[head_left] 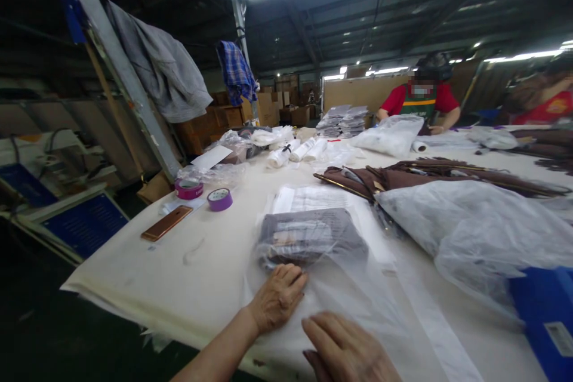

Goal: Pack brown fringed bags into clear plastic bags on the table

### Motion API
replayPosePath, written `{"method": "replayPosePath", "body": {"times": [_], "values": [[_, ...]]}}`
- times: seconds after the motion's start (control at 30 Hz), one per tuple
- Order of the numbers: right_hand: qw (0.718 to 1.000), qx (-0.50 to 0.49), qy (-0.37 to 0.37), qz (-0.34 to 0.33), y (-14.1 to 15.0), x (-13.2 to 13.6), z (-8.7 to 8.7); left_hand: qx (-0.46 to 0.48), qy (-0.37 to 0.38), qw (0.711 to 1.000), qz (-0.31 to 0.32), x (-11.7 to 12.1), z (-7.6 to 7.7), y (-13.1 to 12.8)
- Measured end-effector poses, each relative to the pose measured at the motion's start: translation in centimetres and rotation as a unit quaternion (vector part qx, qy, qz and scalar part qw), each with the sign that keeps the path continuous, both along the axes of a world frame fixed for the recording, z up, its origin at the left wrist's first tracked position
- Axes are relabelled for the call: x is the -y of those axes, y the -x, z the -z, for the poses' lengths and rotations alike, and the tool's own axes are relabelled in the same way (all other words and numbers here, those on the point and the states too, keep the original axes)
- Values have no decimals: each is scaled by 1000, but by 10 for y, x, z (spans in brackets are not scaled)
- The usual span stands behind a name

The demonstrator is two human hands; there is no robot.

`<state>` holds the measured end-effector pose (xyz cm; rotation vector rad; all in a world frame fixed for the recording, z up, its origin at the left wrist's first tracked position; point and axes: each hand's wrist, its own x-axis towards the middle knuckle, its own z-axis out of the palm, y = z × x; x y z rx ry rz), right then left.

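A folded grey garment [308, 236] lies inside a clear plastic bag [358, 286] on the white table [201, 262]. My left hand [277, 295] rests on the bag's near end, just below the garment, with its fingers curled down onto the plastic. My right hand [347, 349] lies flat on the bag at the lower edge of the view, fingers stretched out and together, holding nothing.
Two purple tape rolls [219, 199] and a phone [166, 222] lie at the left. A brown garment pile [430, 174] and a heap of plastic bags [483, 233] fill the right. A blue box [546, 316] sits near right. Two people [421, 98] in red work across the table.
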<state>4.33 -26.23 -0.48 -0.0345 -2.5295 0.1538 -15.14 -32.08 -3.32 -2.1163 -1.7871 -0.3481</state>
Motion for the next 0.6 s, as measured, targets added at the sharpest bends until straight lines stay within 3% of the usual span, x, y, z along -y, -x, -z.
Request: {"method": "replayPosePath", "body": {"times": [0.03, 0.1, 0.2, 0.3, 0.37, 0.47, 0.6], "values": [[1000, -12, 17, -21, 10, -5, -10, -1, -3, 1000, 11, 1, 0, -1], [999, 9, 47, 1, 23, -28, -15, -14, -11, 999, 40, 5, 0, 0], [984, 61, 116, 119, 19, -78, 6, -43, -21, 997, 61, 22, -1, 11], [965, 81, 218, 121, -4, -117, 29, -15, -9, 1000, 26, 47, -2, 34], [957, 95, 251, 109, -22, -132, 33, 26, -5, 1000, -4, 64, -3, 53], [965, 115, 216, 96, -44, -147, 28, 61, -16, 998, -8, 82, -6, 76], [981, 167, 78, 55, -62, -160, 23, 51, 46, 998, -7, 92, -20, 85]]}}
